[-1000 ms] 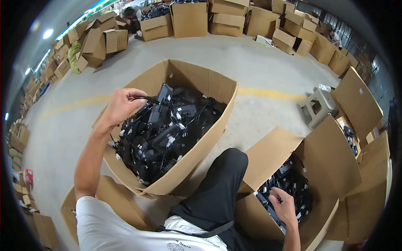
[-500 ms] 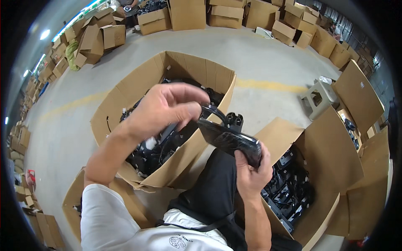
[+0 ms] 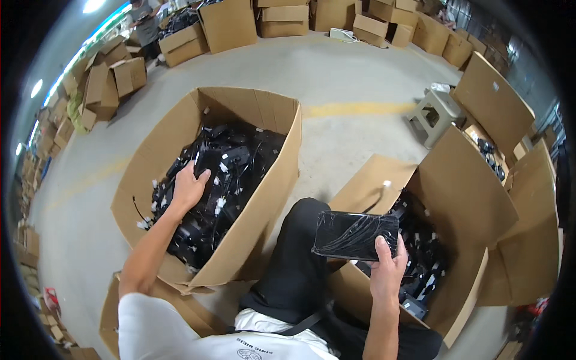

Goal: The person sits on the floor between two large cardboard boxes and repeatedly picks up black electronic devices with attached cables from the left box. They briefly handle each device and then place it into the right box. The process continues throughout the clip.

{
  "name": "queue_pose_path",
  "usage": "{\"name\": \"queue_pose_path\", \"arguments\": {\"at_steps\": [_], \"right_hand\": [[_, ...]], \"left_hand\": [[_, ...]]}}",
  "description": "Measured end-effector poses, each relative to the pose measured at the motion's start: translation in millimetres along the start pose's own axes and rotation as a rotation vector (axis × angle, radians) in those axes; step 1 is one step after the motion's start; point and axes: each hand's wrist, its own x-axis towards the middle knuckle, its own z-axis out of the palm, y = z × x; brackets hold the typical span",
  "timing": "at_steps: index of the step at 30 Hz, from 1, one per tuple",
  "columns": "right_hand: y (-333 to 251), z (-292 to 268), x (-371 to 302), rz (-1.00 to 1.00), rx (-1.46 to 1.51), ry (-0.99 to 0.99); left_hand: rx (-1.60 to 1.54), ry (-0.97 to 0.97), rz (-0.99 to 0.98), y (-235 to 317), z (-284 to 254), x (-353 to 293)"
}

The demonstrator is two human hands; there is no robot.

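Observation:
A big open cardboard box (image 3: 282, 162) in front of me is filled with tangled black cables and black devices with white connectors (image 3: 228, 168). My left hand (image 3: 189, 187) reaches into it and rests on the pile, fingers curled on the black parts. My right hand (image 3: 389, 267) holds a flat black rectangular device (image 3: 354, 235) wrapped in shiny plastic over my right knee. Below it stands a second open box (image 3: 462, 198) with more black parts (image 3: 426, 258).
A grey plastic stool (image 3: 435, 114) stands on the concrete floor to the right. Stacks of cardboard boxes (image 3: 282, 15) line the far side and left edge. Another person (image 3: 144, 18) works at the far left. A yellow floor line (image 3: 354, 109) runs behind the box.
My left hand has let go of the black device and gone back into the left box. My right hand now holds the device alone, lower and to the right.

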Motion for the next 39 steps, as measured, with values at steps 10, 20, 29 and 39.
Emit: {"name": "queue_pose_path", "arguments": {"at_steps": [10, 20, 29, 39], "right_hand": [[1.2, 43.6, -45.1, 0.147, 0.099, -0.178], [-56.3, -36.3, -79.3, -0.686, -0.841, -0.213], [-0.9, -65.9, -100.0, -0.380, -0.330, 0.072], [14.1, -89.4, -102.3, -0.231, -0.233, 0.156]], "left_hand": [[0.185, -0.150, 1.099, 207.2, 0.1, -150.7], [-0.267, -0.828, 0.977, 245.6, -10.4, -153.5], [-1.227, -0.798, -0.222, 247.3, 81.0, -205.0], [-0.961, -0.674, 0.132, 245.2, 104.0, -232.0]]}}
